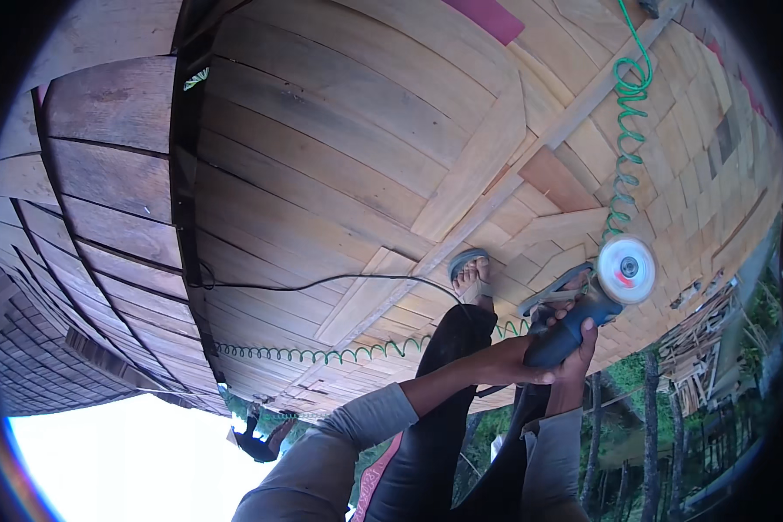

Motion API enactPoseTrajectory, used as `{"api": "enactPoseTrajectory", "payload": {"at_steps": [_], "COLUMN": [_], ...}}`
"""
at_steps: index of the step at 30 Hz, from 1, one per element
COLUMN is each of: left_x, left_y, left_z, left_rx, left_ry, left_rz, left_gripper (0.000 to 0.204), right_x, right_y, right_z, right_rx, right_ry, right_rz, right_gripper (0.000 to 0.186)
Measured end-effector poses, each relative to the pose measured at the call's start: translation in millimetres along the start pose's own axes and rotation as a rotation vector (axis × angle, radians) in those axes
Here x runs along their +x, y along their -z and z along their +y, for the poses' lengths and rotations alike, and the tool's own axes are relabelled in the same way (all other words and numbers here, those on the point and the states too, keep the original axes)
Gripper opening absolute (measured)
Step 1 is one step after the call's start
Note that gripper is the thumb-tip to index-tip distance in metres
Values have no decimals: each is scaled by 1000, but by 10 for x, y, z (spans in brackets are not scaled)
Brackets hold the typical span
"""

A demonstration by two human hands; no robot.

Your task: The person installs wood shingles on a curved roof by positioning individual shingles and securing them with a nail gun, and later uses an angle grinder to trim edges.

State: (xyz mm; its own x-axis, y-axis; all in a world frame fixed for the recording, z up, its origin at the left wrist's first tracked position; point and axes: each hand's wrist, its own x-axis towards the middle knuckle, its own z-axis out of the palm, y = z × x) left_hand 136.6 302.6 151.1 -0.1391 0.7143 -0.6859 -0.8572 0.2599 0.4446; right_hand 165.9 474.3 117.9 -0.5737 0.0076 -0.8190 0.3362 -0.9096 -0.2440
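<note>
Both hands are on an angle grinder with a dark blue-grey body, held over my feet on a wooden shingle surface. Its round pale disc faces up, with a dark hub in the middle and a red patch; whether it spins cannot be told. My left hand reaches in from the left and closes on the grinder's body, its fingers partly hidden. From below, my right hand grips the other side, its thumb along the body. A black cord runs across the boards towards my legs.
A green coiled hose hangs down the shingles, and another green coil crosses the boards. A wooden batten runs diagonally. Loose boards lie nearby. A dark gap borders the left roof section. Trees stand beyond the edge.
</note>
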Motion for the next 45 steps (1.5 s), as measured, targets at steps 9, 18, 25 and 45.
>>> {"api": "enactPoseTrajectory", "payload": {"at_steps": [9,18,25,45], "left_x": [-847,-2354,-3113,-3863], "left_y": [509,1582,2250,3874], "left_z": [20,-378,-325,-400], "left_rx": [-323,-411,-305,-531], "left_ry": [-112,-337,-470,-734], "left_rz": [643,1158,1438,1742], "left_gripper": [42,44,37,26], "right_x": [677,-75,-581,-543], "right_y": [-982,-417,125,75], "right_z": [788,750,867,1188], "right_rx": [-646,-714,-930,-953], "right_ry": [-112,-344,-549,-433], "right_rz": [-374,-590,-593,-486], "right_gripper": [85,78,64,55]}}
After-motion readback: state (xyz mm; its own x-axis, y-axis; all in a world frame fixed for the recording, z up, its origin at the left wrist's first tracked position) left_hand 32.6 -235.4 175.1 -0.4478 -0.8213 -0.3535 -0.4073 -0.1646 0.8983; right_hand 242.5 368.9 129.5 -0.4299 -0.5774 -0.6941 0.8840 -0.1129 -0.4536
